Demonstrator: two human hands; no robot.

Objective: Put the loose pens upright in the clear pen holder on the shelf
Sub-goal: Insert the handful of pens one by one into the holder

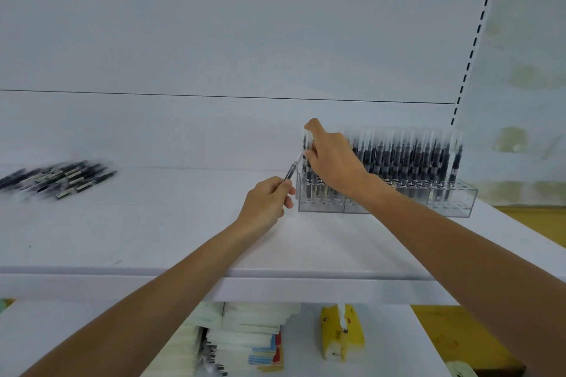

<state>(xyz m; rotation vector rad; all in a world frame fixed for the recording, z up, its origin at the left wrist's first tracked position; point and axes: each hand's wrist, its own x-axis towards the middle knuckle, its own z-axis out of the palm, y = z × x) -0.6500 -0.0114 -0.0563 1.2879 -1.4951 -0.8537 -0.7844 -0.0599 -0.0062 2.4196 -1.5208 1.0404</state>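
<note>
Clear holder (453,202) sits just R of L hand (265,202), fingers pinching a pen (291,171) tilted up-right twd its L end; R hand (330,159) grips upright pen (307,144) there.

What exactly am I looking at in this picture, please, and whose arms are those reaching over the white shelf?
There is no machine here. A person wears a camera on the head, which looks down at their own bare arms. The left hand pinches a tilted pen. The right hand grips an upright pen at the left end of the clear pen holder, which already holds many pens. More loose pens lie far to the left on the white shelf.
</note>
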